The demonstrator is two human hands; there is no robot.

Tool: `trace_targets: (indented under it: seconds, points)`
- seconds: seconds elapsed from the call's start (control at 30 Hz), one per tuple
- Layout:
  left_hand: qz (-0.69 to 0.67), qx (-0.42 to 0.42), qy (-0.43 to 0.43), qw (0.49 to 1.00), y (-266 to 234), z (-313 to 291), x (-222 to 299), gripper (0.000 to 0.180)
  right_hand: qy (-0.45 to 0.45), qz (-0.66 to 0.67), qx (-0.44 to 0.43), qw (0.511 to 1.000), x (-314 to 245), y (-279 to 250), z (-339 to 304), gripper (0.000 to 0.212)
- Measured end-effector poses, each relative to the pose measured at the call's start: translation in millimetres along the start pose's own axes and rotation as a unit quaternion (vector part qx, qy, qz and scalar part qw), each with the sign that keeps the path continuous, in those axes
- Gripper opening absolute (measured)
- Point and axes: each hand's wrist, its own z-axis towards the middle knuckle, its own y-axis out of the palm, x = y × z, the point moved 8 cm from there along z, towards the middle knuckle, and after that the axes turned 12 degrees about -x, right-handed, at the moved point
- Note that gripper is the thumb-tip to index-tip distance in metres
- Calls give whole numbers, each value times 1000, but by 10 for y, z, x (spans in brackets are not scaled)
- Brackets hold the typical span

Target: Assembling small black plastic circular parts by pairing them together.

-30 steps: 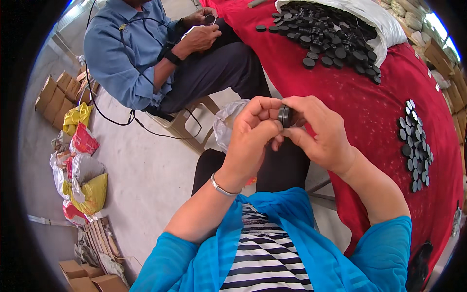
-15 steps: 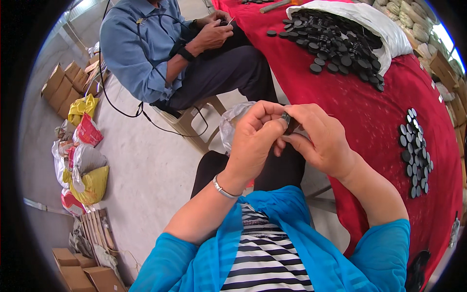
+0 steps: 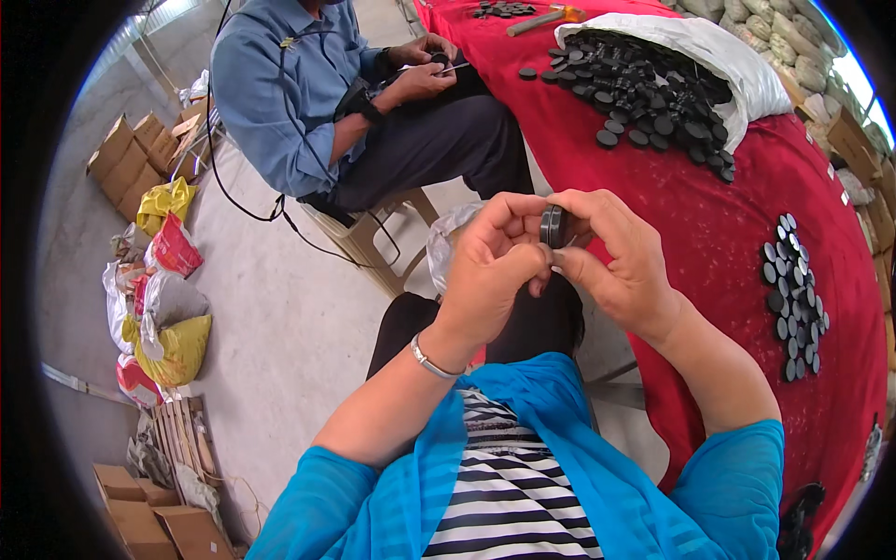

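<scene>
Above my lap, my left hand (image 3: 495, 257) and my right hand (image 3: 618, 266) meet around a small black round disc (image 3: 553, 226) with a ridged or grooved side. The disc stands on edge between the fingers of both hands. My thumbs come together just below it, and the fingers behind it are partly hidden. Whether something thin is also pinched between the thumbs, I cannot tell. Similar black discs (image 3: 795, 303) lie in a loose group on the red cloth to my right.
A white sack (image 3: 747, 79) spills a heap of black discs (image 3: 644, 89) on the red-covered table (image 3: 691, 224). A hammer-like tool (image 3: 537, 21) lies beyond. At the left, a seated person (image 3: 289, 103) handles a small dark piece. Colourful bags (image 3: 173, 345) and cardboard boxes (image 3: 140, 513) stand along the floor.
The black disc has turned to show more of its side, and my thumbs have moved together below it. The view has shifted slightly.
</scene>
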Motion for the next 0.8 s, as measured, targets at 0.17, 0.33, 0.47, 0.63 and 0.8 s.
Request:
trace_targets:
  seconds: [0.17,0.33,0.47,0.63,0.8]
  points:
    - [-28,24,-32,999,-52,-16,-55,25,-28,-63,-11,998,-35,43,-16,45]
    - [-69,26,-44,996,-97,-4,-88,23,-35,-84,-1,996,-93,28,6,44]
    - [-13,33,-5,999,-9,7,-50,24,73,49,-10,996,156,-8,-10,43]
    - [-102,6,-33,994,-70,31,-145,20,150,343,-2,927,314,96,-26,33]
    - [-77,0,-61,995,-110,75,-173,16,125,219,-68,965,360,54,-7,35]
